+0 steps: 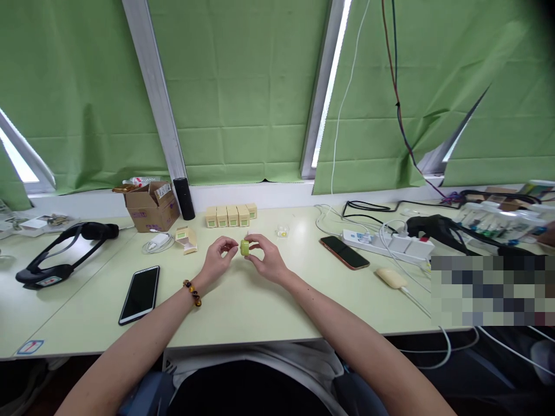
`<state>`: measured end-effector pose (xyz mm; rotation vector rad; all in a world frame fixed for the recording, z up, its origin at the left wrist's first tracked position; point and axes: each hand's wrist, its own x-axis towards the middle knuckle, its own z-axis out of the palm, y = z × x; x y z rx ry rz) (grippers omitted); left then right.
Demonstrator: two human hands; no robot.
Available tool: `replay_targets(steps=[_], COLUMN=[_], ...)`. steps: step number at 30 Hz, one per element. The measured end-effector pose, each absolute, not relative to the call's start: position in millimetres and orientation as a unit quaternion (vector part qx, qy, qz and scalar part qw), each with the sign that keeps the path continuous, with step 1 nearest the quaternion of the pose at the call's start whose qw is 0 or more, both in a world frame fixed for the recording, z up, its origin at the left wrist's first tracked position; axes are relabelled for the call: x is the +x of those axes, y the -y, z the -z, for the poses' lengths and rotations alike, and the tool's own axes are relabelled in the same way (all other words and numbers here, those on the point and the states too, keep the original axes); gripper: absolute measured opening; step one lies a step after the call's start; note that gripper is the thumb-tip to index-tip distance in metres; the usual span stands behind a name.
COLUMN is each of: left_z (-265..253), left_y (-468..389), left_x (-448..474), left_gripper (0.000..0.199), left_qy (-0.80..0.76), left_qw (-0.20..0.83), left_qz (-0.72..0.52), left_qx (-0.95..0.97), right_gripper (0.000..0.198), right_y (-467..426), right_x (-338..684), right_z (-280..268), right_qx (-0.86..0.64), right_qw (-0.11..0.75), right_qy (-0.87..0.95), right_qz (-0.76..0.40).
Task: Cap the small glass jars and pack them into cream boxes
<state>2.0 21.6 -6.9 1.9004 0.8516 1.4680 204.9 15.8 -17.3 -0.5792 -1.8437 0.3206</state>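
Between the thumb and fingers of my right hand (pixel 269 261) is a small yellow-green block-shaped item (pixel 245 248), held just above the table; its exact kind is too small to make out. My left hand (pixel 219 257) is close by on its left side, thumb and fingertips pinched together near the item's edge. Whether those fingertips grip a part of it or a tiny separate piece cannot be told. Left of my left hand lies an opened small cardboard box (pixel 186 240). A small clear plastic piece (pixel 282 231) with a yellow spot rests beyond my right hand.
Several small yellow boxes (pixel 228 216) stand in a row at the back. A brown carton (pixel 151 207), black cylinder (pixel 184 198), white cable (pixel 158 242), phone (pixel 139 293) and headset (pixel 65 254) are left. Right are another phone (pixel 344 252), power strip (pixel 390 245) and mouse (pixel 391 278).
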Motion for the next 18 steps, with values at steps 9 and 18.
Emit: replay_targets(steps=[9, 18], left_z=[6.1, 7.6], left_y=[-18.2, -18.9], left_x=[6.6, 7.4], left_gripper=[0.019, 0.022], left_qy=[-0.353, -0.356], left_qw=[0.26, 0.302], left_qz=[-0.519, -0.501], left_qx=[0.733, 0.729], right_gripper=[0.044, 0.045], right_y=[-15.6, -16.7], right_x=[205.4, 206.2], right_z=[19.4, 20.6], right_qx=[-0.242, -0.241], right_qw=[0.544, 0.532], right_qy=[0.796, 0.805], right_qz=[-0.113, -0.105])
